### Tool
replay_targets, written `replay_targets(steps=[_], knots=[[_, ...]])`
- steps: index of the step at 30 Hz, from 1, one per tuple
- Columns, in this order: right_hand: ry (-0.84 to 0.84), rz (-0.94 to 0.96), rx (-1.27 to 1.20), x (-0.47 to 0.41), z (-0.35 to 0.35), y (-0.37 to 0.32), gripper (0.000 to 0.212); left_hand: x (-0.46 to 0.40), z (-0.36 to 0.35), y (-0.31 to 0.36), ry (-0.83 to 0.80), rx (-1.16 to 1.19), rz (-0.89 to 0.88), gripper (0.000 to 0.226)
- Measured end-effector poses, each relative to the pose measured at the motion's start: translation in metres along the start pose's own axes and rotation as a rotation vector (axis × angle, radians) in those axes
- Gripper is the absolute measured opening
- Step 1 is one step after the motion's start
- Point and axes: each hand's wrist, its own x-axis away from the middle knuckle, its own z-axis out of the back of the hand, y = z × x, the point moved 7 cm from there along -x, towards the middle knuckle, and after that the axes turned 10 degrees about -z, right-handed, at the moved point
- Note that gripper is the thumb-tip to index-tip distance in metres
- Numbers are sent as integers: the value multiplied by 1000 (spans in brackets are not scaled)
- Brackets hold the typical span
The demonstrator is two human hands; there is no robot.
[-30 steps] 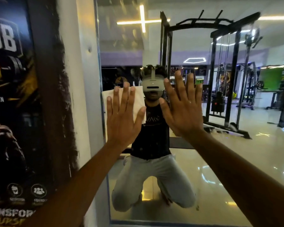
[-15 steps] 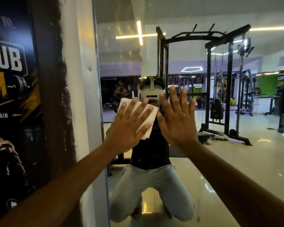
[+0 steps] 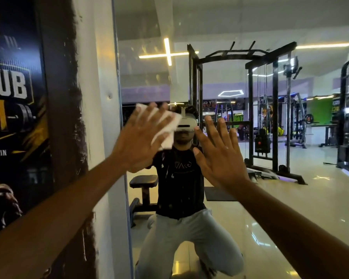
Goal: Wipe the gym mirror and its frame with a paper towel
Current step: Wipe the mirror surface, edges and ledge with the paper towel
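Note:
The gym mirror (image 3: 270,198) fills the middle and right of the head view; its thin grey frame (image 3: 119,117) runs down its left edge. My left hand (image 3: 141,139) is flat against the glass near that edge, fingers spread and blurred, pressing a white paper towel (image 3: 167,135) onto the mirror. The towel pokes out above and to the right of the fingers. My right hand (image 3: 220,156) lies flat on the glass to the right of it, fingers apart, with nothing in it. Both forearms reach in from below.
A white wall strip (image 3: 97,97) and a dark gym poster (image 3: 14,117) stand left of the frame. The glass reflects a kneeling person, a cable rack (image 3: 250,109), a bench (image 3: 143,182) and shiny floor.
My left hand has slid the paper towel up and to the left, toward the frame, and tilted it. My right hand stays on the glass; the camera has tipped slightly.

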Motion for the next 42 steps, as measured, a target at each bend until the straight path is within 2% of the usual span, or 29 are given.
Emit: replay_targets(steps=[2, 5, 9, 12, 16, 18, 21, 23, 24, 26, 28, 29, 31, 33, 34, 35, 37, 39, 40, 42], knots=[[-4, 2, 15, 0, 0, 1, 69, -7, 7, -24, 81, 36, 151, 62], [-11, 0, 10, 0, 2, -1, 69, -7, 3, -9, 142, 110, 296, 59], [-16, -6, -4, 1, 6, -3, 68, 0, -2, 17, 90, 118, 165, 65], [5, -11, -9, 3, 5, -5, 69, -7, 0, 11, 45, 64, 199, 71], [14, -41, -30, 17, -5, -12, 72, 10, -8, 29, 89, 77, 229, 63], [-2, -36, -24, 29, -13, -12, 69, 47, -26, 68, 14, 95, 164, 62], [-17, -44, 6, 48, -19, 0, 69, 106, -53, 129, -167, 84, -126, 63], [-25, -72, 33, 58, -22, 9, 72, 105, -52, 114, -164, 44, -195, 61], [-27, -80, 46, 62, -24, 12, 73, 95, -47, 96, -121, 33, -118, 60], [-32, -78, 55, 70, -30, 12, 74, 78, -35, 61, 4, 82, 194, 60], [-37, -82, 46, 73, -35, 11, 74, 78, -36, 75, 58, 119, 385, 60], [-40, -87, 38, 74, -36, 11, 72, 85, -44, 99, 42, 139, 358, 61], [-43, -90, 33, 75, -37, 12, 70, 106, -61, 153, -22, 195, 114, 62], [-47, -76, 50, 76, -39, 14, 69, 122, -68, 161, -85, 150, -130, 62], [-42, -69, 55, 76, -40, 15, 69, 117, -67, 147, -93, 76, -176, 63], [-34, -63, 56, 76, -40, 15, 69, 108, -62, 128, -89, 29, -140, 65], [-13, -56, 68, 77, -41, 14, 69, 90, -48, 84, 39, 76, 183, 63], [5, -52, 73, 77, -42, 15, 69, 81, -38, 81, 113, 129, 469, 61], [11, -47, 68, 78, -42, 15, 68, 82, -43, 99, 97, 126, 496, 61], [12, -36, 64, 78, -41, 17, 68, 96, -60, 152, -6, 167, 276, 62]])
